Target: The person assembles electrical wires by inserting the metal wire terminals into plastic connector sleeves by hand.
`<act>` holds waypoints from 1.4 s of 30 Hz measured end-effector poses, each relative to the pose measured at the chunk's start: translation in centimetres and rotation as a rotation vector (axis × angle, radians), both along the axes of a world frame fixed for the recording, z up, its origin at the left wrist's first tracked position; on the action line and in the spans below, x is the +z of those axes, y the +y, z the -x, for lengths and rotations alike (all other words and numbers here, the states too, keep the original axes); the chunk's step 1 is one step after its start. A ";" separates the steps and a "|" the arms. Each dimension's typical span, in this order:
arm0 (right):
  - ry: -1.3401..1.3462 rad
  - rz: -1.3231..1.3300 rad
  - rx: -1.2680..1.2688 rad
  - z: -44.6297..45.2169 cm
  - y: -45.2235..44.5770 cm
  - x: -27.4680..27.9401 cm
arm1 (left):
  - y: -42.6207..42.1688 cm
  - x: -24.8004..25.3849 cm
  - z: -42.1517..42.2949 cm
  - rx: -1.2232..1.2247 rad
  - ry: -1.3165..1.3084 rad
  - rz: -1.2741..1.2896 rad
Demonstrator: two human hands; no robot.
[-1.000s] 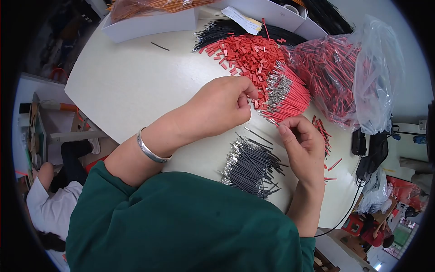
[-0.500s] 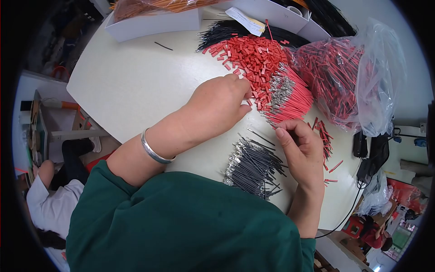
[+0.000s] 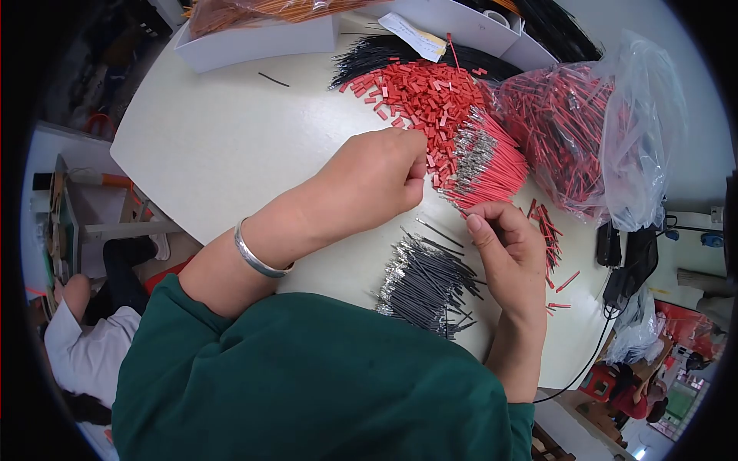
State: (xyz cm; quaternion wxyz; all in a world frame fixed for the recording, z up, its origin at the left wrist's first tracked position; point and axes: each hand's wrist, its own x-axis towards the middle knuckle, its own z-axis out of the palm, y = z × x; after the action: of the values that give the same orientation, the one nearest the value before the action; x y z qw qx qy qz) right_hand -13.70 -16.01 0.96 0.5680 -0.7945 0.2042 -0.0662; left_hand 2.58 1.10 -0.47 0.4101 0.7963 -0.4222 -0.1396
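My left hand (image 3: 377, 173), with a silver bangle on the wrist, is closed at the near left edge of a heap of small red plastic connector housings (image 3: 434, 96). Its fingertips are turned away, so whatever they pinch is hidden. Between thumb and fingers of my right hand (image 3: 511, 250) is a red wire (image 3: 464, 213), its metal-tipped end pointing left. A bundle of red wires with crimped metal terminals (image 3: 496, 165) lies just beyond that hand. Closer to my body is a pile of short black wires (image 3: 427, 280), also with metal ends.
A clear plastic bag of red wires (image 3: 561, 131) stands at the right. Long black wires (image 3: 369, 58) and a white box (image 3: 257, 50) line the back. Loose red wires (image 3: 547, 238) lie beside my right hand. Another person (image 3: 100, 338) sits at the left.
My left hand's thumb and fingers have closed together at the edge of the red housings. My right hand stays nearly where it was, pinching the red wire.
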 end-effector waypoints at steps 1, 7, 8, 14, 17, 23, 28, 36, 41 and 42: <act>-0.003 -0.023 0.004 0.0 0.0 0.0 | 0.0 0.2 0.0 -0.015 0.082 0.036; -0.045 -0.223 0.026 0.1 0.0 0.2 | -0.3 0.1 0.8 -0.190 0.274 0.265; -0.050 -0.260 0.035 0.1 0.0 0.2 | -0.4 0.1 0.9 -0.205 0.237 0.285; -0.046 -0.315 0.018 0.0 0.1 0.2 | -0.5 -0.1 1.1 -0.211 0.144 0.301; -0.124 0.061 0.032 -0.3 1.0 0.5 | -0.3 0.4 1.2 -0.160 0.313 0.218; -0.435 0.881 0.164 -1.1 0.7 0.4 | -0.3 1.1 0.8 -0.122 0.893 0.116; -0.355 0.617 0.084 -0.7 0.6 0.7 | -0.3 1.2 0.6 -0.170 0.996 0.171; -0.219 0.205 0.020 -0.3 0.2 0.2 | -0.7 0.3 1.1 -0.098 1.136 0.274; -0.240 0.235 0.044 -0.4 0.5 0.3 | -0.6 0.0 1.3 -0.097 1.228 0.295; -0.242 0.246 0.044 -0.4 0.5 0.3 | -0.5 0.2 1.4 -0.096 1.251 0.296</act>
State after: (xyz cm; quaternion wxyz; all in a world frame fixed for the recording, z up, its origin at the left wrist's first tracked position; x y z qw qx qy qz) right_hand -13.25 -15.52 1.26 0.4883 -0.8485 0.1073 -0.1735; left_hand 1.18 0.56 -0.25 0.6775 0.4796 -0.1533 -0.5362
